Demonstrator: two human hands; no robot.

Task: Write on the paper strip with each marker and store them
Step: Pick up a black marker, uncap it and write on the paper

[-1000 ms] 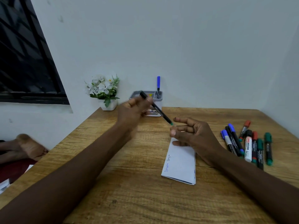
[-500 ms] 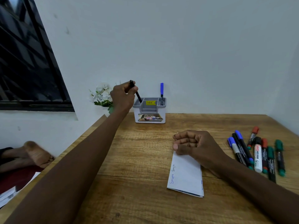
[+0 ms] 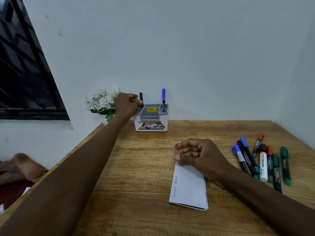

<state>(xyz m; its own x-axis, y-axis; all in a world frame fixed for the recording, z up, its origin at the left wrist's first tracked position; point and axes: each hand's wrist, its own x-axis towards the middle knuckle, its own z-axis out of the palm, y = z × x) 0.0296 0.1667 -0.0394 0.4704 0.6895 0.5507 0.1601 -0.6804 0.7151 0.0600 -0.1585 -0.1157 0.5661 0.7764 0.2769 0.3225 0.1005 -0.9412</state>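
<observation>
My left hand (image 3: 127, 104) is at the left side of the grey-and-white pen holder (image 3: 152, 124) by the wall, fingers pinched on a black marker (image 3: 141, 99) that stands upright in the holder's left slot. A blue-capped marker (image 3: 163, 99) stands in the right slot. My right hand (image 3: 199, 155) rests as a loose fist on the top end of the folded white paper strip (image 3: 189, 188), which carries blue writing along its left edge. Several markers (image 3: 262, 160) with blue, red, green and black caps lie in a row on the table to the right.
A small pot of white flowers (image 3: 102, 103) sits just left of the holder, behind my left hand. The wooden table (image 3: 136, 167) meets the white wall at the back and right. A dark window is at the left, and a person's bare foot (image 3: 25, 165) lies beyond the table's left edge.
My left hand carried the black marker from above the paper back to the holder and stood it upright in the left slot. My right hand closed into a fist on the paper's top end.
</observation>
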